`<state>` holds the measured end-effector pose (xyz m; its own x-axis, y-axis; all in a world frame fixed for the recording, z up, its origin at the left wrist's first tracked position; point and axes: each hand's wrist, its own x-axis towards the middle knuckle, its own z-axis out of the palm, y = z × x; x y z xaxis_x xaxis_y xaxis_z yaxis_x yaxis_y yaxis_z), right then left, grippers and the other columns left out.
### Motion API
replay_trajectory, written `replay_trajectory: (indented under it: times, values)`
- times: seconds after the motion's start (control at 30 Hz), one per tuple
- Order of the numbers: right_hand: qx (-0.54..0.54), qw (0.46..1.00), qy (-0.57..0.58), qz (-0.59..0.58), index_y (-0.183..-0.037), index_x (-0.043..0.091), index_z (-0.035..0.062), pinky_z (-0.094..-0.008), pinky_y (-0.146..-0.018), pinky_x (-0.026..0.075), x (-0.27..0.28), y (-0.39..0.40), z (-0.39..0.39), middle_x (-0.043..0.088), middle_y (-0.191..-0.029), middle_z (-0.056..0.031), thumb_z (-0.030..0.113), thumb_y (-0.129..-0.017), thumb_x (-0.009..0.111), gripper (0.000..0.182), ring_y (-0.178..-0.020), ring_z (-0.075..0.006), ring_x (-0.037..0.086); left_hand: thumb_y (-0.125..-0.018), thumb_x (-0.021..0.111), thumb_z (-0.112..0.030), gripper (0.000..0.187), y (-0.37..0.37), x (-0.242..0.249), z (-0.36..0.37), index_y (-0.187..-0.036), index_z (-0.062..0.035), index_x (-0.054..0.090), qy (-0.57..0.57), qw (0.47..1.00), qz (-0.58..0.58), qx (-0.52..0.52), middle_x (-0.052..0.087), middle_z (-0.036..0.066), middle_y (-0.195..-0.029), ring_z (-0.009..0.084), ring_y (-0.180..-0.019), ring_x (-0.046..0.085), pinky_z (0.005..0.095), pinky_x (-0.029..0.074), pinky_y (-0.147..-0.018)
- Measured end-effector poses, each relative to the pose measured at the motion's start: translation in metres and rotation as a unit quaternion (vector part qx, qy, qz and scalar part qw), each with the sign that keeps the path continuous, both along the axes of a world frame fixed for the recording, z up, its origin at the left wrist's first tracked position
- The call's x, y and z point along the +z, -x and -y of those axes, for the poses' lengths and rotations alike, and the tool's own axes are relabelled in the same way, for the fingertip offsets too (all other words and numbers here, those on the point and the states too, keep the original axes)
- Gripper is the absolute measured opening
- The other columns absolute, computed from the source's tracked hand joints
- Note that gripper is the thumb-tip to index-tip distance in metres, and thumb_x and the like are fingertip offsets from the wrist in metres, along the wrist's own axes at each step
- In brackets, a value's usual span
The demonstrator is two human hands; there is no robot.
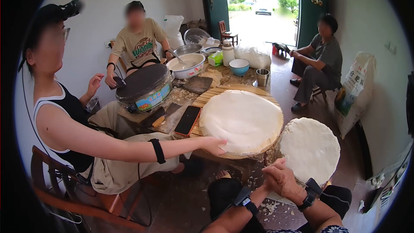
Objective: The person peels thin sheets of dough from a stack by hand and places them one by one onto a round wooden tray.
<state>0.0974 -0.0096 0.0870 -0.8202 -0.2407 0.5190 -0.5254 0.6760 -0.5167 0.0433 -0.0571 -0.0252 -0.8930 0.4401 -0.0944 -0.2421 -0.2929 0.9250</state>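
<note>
My left hand (268, 182) and my right hand (286, 180) are pressed together in front of me, the right folded over the left. Most of the left fingers are hidden. Just beyond them is a round stack of pale, thin flatbreads (309, 149) with an uneven edge. A second stack of large round flatbreads (241, 118) lies on a woven straw mat (276, 99) on the table. A co-worker's hand (213, 145) at left touches the near edge of that stack.
A phone (187, 121), a cleaver (172, 110) and a round black griddle (142, 82) are on the table. Behind them stand a batter basin (185, 65), a blue bowl (239, 67) and a metal cup (262, 77). Another person sits by the griddle, another near the doorway. Crumbs litter the floor.
</note>
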Motion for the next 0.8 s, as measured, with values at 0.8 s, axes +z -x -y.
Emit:
replay_trajectory:
  times: [0.8]
  values:
    - [-0.093,0.883,0.395,0.235,-0.104,0.061,-0.0001,-0.0241,-0.069,0.047,-0.009,0.032,-0.054,0.062,-0.086,-0.0017,0.011,-0.086,0.058,0.021,-0.077,-0.0087,0.057,-0.089,0.058,-0.006,0.022,0.001,-0.001,-0.001,-0.110,-0.0047,0.055,-0.087,0.994,0.057,-0.030,0.052,-0.004,-0.086,0.0039,-0.071,0.050,0.0164,0.041,-0.062]
